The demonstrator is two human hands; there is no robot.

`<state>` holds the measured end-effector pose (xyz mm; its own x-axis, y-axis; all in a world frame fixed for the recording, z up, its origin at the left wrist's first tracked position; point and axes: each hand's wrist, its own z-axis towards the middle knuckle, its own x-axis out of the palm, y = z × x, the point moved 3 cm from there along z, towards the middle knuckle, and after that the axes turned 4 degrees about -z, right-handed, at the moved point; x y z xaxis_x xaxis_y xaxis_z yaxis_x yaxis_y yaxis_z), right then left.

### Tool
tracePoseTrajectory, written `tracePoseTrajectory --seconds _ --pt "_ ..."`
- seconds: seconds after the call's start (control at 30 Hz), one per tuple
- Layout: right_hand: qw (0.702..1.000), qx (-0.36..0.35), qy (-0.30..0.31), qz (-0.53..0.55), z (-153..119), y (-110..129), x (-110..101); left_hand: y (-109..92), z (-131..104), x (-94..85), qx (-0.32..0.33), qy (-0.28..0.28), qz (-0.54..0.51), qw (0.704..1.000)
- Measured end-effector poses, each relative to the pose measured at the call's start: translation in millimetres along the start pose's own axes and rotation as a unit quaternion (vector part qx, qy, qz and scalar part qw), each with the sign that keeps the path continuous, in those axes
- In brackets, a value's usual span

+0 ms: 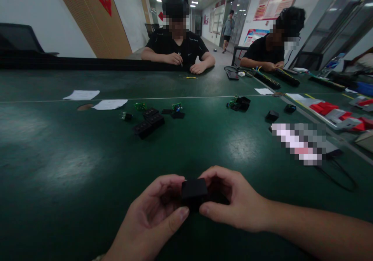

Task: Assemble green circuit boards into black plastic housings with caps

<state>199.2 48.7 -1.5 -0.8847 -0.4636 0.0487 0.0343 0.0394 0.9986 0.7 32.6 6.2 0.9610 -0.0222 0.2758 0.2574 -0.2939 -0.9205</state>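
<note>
Near the front of the green table, a small black box-shaped housing (194,188) is held between my two hands, its flat top facing up. My left hand (153,212) grips its left side, fingertips behind and thumb at the near edge. From the right, my right hand (237,199) closes on the other side with thumb and curled fingers. The underside of the housing is hidden, so I cannot tell what is beneath it. Farther off lie several black housings (150,123) grouped together, with a green circuit board (140,106) behind them.
The green table (186,144) bears paper sheets (110,104), a black part with pins (126,116), an opened housing with a board (242,103), a black block (272,115) and a blurred-out device with a cable at right. Two people sit across; another stands behind.
</note>
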Motion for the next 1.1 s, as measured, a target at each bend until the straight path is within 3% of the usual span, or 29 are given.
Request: tracePoseTrajectory --seconds 0.23,0.47,0.77,0.97,1.1 --pt "1.0 -0.016 -0.002 0.0 -1 0 1 -1 -1 0.0 -0.006 0.025 -0.016 1.0" --pt "0.986 -0.127 -0.06 -0.089 -2 3 0 3 2 -4.2 0.002 0.049 -0.053 0.997" --pt "0.94 -0.248 -0.065 -0.226 -9 13 -1 11 11 -10.2 0.009 0.092 -0.054 0.994" --pt "0.927 -0.268 -0.053 -0.256 -10 13 0 7 8 -5.6 -0.008 0.08 -0.06 0.995" --pt "0.943 -0.243 -0.048 -0.221 -11 9 2 11 8 -7.5 0.002 0.08 -0.051 0.995"
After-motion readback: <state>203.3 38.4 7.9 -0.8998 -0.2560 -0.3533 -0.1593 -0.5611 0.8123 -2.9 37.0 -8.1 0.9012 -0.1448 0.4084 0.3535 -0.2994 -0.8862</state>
